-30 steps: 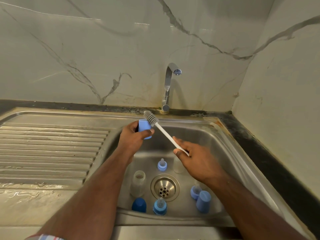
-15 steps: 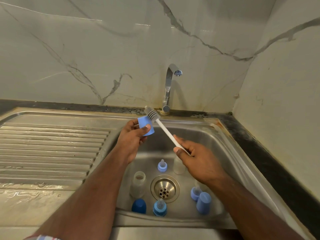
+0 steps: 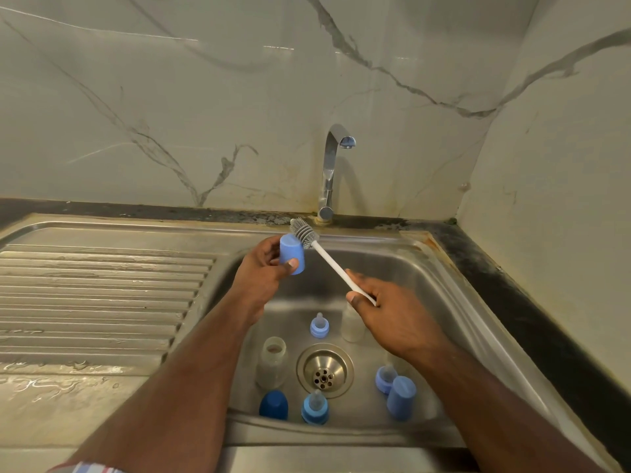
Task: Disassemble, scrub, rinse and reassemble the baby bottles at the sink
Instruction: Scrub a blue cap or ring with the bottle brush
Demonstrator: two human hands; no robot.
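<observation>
Head view: bottle parts [image 3: 319, 326] around drain [image 3: 324, 371], beneath hands [image 3: 392, 312].

- Wall panels [image 3: 211, 107]: pale marble-look surface with grey veining, meeting in a corner at right; glossy, with soft reflections.
- Countertop edge [image 3: 512, 302]: dark strip along both walls — stained at the joint.
- Drainboard [image 3: 102, 291]: ribbed stainless steel, wet patches near the front.
- Faucet [image 3: 329, 172]: chrome, curved spout.

Single head-worn wide-angle view, looking forward and down from above the near edge of the sink [image 3: 454, 288]. Faces the marbled back wall and faucet [image 3: 330, 172]. Close in, both forearms reaching from the bottom edge.
</observation>
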